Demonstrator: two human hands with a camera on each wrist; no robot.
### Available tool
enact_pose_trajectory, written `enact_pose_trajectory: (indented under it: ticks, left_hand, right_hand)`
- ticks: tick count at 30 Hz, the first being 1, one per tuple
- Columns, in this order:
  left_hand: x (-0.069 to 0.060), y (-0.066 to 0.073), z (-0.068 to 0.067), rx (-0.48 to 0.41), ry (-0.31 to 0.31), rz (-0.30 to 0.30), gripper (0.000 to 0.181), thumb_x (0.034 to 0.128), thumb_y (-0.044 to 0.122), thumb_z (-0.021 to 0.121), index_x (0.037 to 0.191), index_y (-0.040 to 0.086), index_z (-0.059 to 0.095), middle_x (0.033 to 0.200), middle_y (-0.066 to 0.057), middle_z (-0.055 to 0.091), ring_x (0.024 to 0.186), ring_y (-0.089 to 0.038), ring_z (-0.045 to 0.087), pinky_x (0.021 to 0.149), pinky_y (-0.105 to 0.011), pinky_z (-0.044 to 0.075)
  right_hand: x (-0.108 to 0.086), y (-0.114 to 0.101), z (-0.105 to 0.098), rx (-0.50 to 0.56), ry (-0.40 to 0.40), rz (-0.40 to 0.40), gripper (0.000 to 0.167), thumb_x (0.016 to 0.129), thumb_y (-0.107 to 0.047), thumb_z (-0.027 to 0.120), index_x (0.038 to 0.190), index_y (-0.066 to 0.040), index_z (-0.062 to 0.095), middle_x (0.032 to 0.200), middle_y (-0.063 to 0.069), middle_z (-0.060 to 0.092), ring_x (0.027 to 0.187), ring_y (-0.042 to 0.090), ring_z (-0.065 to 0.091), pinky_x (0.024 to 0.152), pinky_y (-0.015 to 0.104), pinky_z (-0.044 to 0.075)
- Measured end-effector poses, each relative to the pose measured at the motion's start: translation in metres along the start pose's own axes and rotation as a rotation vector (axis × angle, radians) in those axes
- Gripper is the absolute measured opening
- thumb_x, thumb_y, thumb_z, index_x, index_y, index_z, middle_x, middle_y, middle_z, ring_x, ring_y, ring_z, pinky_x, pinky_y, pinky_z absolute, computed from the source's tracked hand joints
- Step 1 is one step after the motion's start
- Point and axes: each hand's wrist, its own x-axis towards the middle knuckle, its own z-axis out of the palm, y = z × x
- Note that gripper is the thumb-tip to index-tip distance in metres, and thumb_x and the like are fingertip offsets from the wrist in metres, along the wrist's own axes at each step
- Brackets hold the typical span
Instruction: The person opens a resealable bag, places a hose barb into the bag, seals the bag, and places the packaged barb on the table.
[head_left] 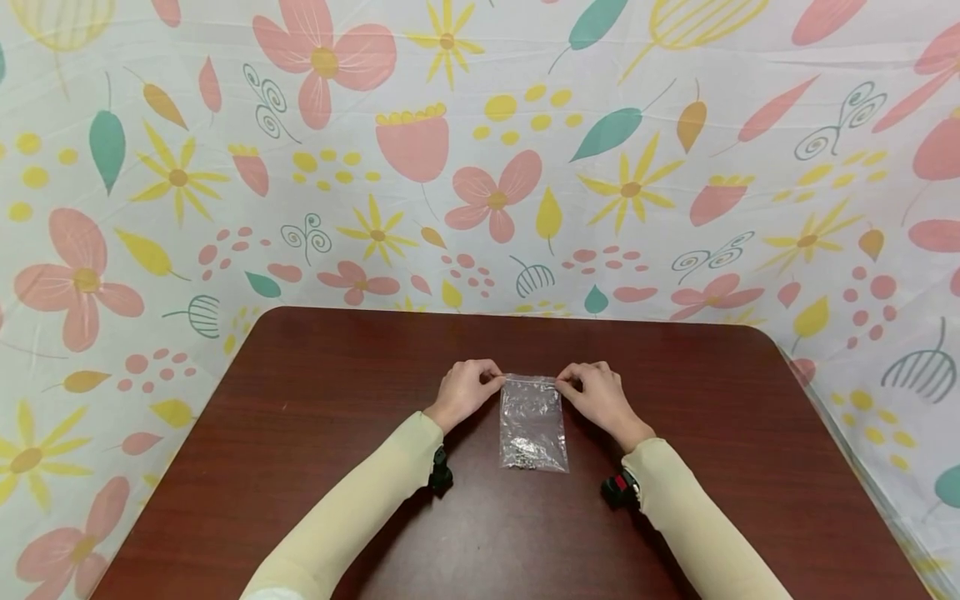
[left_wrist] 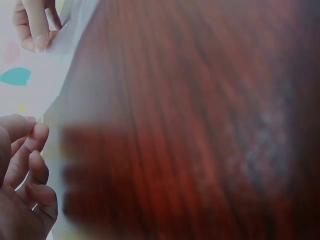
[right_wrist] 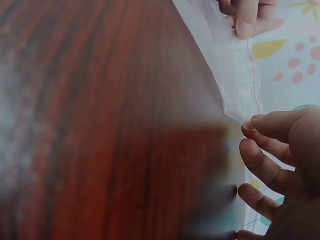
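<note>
A clear zip-lock bag (head_left: 533,421) hangs or lies between the two hands in the head view, with small shiny pieces (head_left: 522,456) gathered at its lower end. My left hand (head_left: 467,390) pinches the bag's upper left corner between thumb and forefinger. At the upper right corner, my right hand (head_left: 595,396) pinches in the same manner. The right wrist view shows the bag's top edge (right_wrist: 240,82) stretched between both hands, with the right fingertips on its corner. What the small pieces are is too small to tell.
A dark reddish-brown table (head_left: 337,367) lies beneath the hands. Behind it hangs a white cloth (head_left: 480,108) printed with flowers and leaves. Black wrist devices (head_left: 619,490) sit below both sleeves.
</note>
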Motion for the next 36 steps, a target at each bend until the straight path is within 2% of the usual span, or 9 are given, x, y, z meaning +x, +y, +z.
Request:
enact_pose_trajectory:
  ticks: [9, 20, 31, 36]
  left_hand:
    - [0.0024, -0.0035, 0.0023, 0.074, -0.011, 0.005, 0.012, 0.1011, 0.029, 0.072, 0.099, 0.021, 0.080, 0.090, 0.005, 0.076, 0.077, -0.011, 0.067, 0.067, -0.032, 0.052]
    - [0.0035, 0.0000, 0.0035, 0.152, -0.011, 0.001, 0.011, 0.1005, 0.028, 0.072, 0.093, 0.020, 0.074, 0.082, 0.006, 0.071, 0.062, -0.009, 0.058, 0.056, -0.029, 0.044]
    - [0.0025, -0.0002, 0.0054, 0.149, -0.004, -0.013, 0.009, 0.0996, 0.027, 0.074, 0.097, 0.019, 0.072, 0.087, 0.004, 0.071, 0.072, -0.010, 0.063, 0.060, -0.031, 0.049]
    - [0.0026, -0.0017, 0.0053, 0.141, 0.001, -0.013, 0.010, 0.0996, 0.028, 0.074, 0.102, 0.018, 0.073, 0.089, 0.004, 0.072, 0.076, -0.012, 0.066, 0.064, -0.033, 0.051]
  right_hand:
    - [0.0027, -0.0023, 0.0008, -0.025, -0.042, 0.013, 0.006, 0.099, -0.020, 0.072, 0.097, -0.016, 0.077, 0.087, -0.002, 0.069, 0.120, 0.045, 0.051, 0.100, 0.068, 0.031]
    - [0.0043, -0.0046, 0.0016, -0.060, -0.052, 0.025, 0.004, 0.096, -0.019, 0.076, 0.097, -0.015, 0.074, 0.085, -0.002, 0.065, 0.117, 0.042, 0.051, 0.100, 0.066, 0.031]
    - [0.0045, -0.0028, 0.0032, -0.046, -0.053, 0.042, 0.012, 0.095, -0.019, 0.077, 0.105, -0.013, 0.073, 0.088, 0.000, 0.066, 0.116, 0.042, 0.051, 0.102, 0.065, 0.030]
    - [0.0041, -0.0005, 0.0022, -0.045, -0.059, 0.065, 0.021, 0.095, -0.019, 0.077, 0.114, -0.010, 0.072, 0.089, 0.000, 0.066, 0.116, 0.043, 0.051, 0.101, 0.065, 0.030]
